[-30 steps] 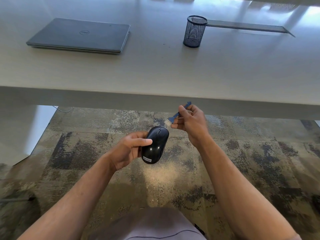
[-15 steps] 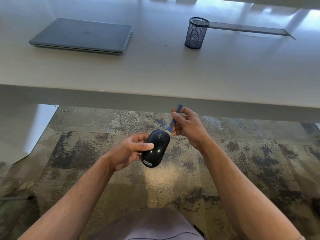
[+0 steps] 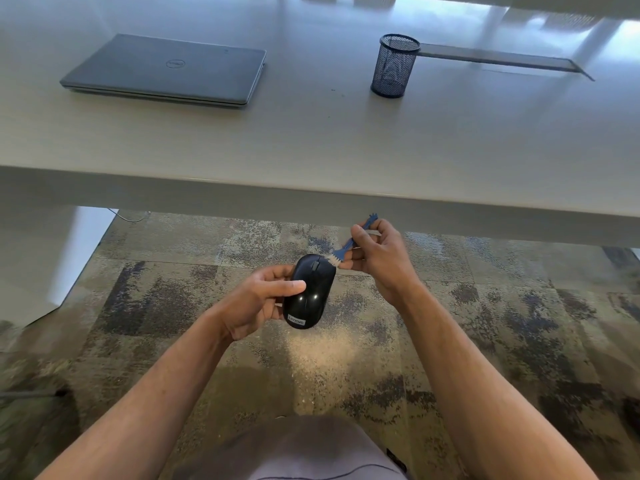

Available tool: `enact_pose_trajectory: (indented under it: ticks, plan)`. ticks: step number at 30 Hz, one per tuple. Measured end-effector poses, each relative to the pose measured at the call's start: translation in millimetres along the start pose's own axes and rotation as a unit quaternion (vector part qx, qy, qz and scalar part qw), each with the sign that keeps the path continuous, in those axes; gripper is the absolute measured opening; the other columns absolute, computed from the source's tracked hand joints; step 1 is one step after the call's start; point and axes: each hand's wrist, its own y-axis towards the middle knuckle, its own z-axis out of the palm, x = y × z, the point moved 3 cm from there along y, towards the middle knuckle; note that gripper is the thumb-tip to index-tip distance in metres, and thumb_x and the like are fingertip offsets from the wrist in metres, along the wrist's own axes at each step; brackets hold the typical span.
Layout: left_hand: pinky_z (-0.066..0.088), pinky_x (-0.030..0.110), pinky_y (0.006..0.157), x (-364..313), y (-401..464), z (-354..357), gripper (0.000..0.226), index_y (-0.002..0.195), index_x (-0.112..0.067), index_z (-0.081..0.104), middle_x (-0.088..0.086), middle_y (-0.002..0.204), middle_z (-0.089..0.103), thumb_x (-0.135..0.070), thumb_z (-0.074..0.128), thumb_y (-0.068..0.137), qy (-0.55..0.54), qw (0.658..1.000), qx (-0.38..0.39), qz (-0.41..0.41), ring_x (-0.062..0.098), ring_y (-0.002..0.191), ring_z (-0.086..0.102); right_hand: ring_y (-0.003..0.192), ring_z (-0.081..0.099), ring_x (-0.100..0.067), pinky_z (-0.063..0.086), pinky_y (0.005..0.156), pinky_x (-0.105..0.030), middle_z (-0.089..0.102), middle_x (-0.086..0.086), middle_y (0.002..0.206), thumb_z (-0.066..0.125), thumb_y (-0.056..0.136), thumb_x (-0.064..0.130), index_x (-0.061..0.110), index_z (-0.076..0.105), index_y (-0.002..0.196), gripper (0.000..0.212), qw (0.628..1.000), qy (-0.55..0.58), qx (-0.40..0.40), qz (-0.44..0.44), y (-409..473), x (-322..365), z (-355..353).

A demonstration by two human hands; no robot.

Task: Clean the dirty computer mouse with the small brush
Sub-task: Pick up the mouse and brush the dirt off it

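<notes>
A glossy black computer mouse (image 3: 309,293) with a small white label near its rear is held in the air below the desk's front edge. My left hand (image 3: 258,301) grips it from the left, thumb lying across its top. My right hand (image 3: 377,256) pinches a small blue brush (image 3: 348,244) by its handle. The brush's pale bristles touch the mouse's upper right edge, near the front. The handle's far end sticks out above my fingers.
A pale desk (image 3: 329,157) spans the upper view, with a closed grey laptop (image 3: 166,71) at the left and a black mesh pen cup (image 3: 394,65) at the right. A flat grey strip (image 3: 502,60) lies behind the cup. Patterned carpet (image 3: 485,323) lies beneath my hands.
My right hand brought the brush down from above the mouse onto its front, and the bristles now sit at the mouse's upper right edge. My left hand kept holding the mouse.
</notes>
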Motion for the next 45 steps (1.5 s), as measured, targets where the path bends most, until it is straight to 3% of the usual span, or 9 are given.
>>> enact_pose_trajectory:
  ticks: [7, 14, 17, 24, 28, 34, 40, 45]
  plan:
    - [0.056, 0.037, 0.073, 1, 2, -3, 0.054, 0.122, 0.006, 0.056, 0.017, 0.104, 0.069, -0.019, 0.067, 0.076, -0.03, 0.999, -0.022, 0.0, 0.028, 0.092, 0.068, 0.061, 0.07, -0.021, 0.061, 0.057, -0.029, 0.068, -0.013, 0.079, 0.055, 0.103, 0.012, 0.006, 0.052, 0.109, 0.009, 0.999, 0.023, 0.024, 0.008, -15, -5, -7]
    - [0.056, 0.04, 0.075, -1, 3, 3, 0.05, 0.12, 0.0, 0.061, 0.017, 0.105, 0.071, -0.02, 0.069, 0.075, -0.014, 1.0, -0.019, -0.003, 0.029, 0.094, 0.068, 0.067, 0.073, -0.02, 0.064, 0.066, -0.037, 0.067, -0.01, 0.081, 0.056, 0.103, 0.015, 0.005, 0.053, 0.108, 0.011, 0.997, 0.043, -0.061, -0.024, 0, 5, -13]
    - [0.056, 0.044, 0.081, -3, 1, 7, 0.046, 0.117, -0.005, 0.064, 0.016, 0.106, 0.071, -0.021, 0.07, 0.074, 0.005, 1.0, -0.019, -0.004, 0.029, 0.096, 0.067, 0.063, 0.072, -0.019, 0.064, 0.065, -0.037, 0.067, -0.008, 0.079, 0.055, 0.104, 0.016, 0.008, 0.052, 0.105, 0.009, 0.999, 0.018, -0.046, -0.022, 5, 9, -5]
    - [0.058, 0.042, 0.079, -4, -6, 11, 0.043, 0.114, -0.007, 0.065, 0.014, 0.106, 0.071, -0.02, 0.07, 0.074, 0.028, 0.999, -0.021, 0.002, 0.029, 0.096, 0.068, 0.061, 0.065, -0.013, 0.057, 0.056, -0.03, 0.06, -0.006, 0.08, 0.051, 0.105, 0.018, 0.009, 0.057, 0.111, 0.012, 0.999, -0.038, 0.014, -0.01, 11, 12, 14]
    - [0.055, 0.051, 0.087, -2, -8, 9, 0.048, 0.118, -0.005, 0.064, 0.022, 0.116, 0.067, -0.019, 0.071, 0.073, 0.033, 0.999, -0.028, -0.002, 0.037, 0.104, 0.066, 0.067, 0.062, -0.016, 0.057, 0.059, -0.031, 0.057, -0.006, 0.082, 0.051, 0.106, 0.018, 0.011, 0.058, 0.12, 0.018, 0.996, -0.077, 0.033, -0.005, 12, 12, 16]
    - [0.054, 0.053, 0.088, -2, -11, 6, 0.049, 0.117, -0.005, 0.063, 0.024, 0.116, 0.066, -0.023, 0.072, 0.072, 0.041, 0.998, -0.043, -0.007, 0.038, 0.103, 0.065, 0.068, 0.061, -0.017, 0.056, 0.061, -0.032, 0.057, -0.013, 0.091, 0.051, 0.105, 0.019, 0.01, 0.058, 0.125, 0.023, 0.99, -0.104, 0.09, 0.024, 8, 6, 4]
    - [0.057, 0.046, 0.081, -3, -11, 10, 0.048, 0.116, -0.005, 0.063, 0.02, 0.112, 0.069, -0.021, 0.071, 0.072, 0.033, 0.999, -0.038, -0.005, 0.033, 0.097, 0.067, 0.068, 0.067, -0.016, 0.059, 0.058, -0.031, 0.061, -0.012, 0.093, 0.051, 0.105, 0.019, 0.004, 0.052, 0.126, 0.025, 0.999, -0.035, 0.012, 0.016, 12, 10, 2]
    - [0.057, 0.046, 0.081, -4, -11, 12, 0.046, 0.116, -0.006, 0.064, 0.021, 0.113, 0.068, -0.021, 0.071, 0.073, 0.031, 0.999, -0.032, -0.003, 0.033, 0.099, 0.067, 0.062, 0.066, -0.01, 0.057, 0.058, -0.027, 0.062, -0.008, 0.087, 0.051, 0.105, 0.017, 0.004, 0.053, 0.124, 0.023, 0.999, -0.032, 0.033, 0.023, 10, 4, 17]
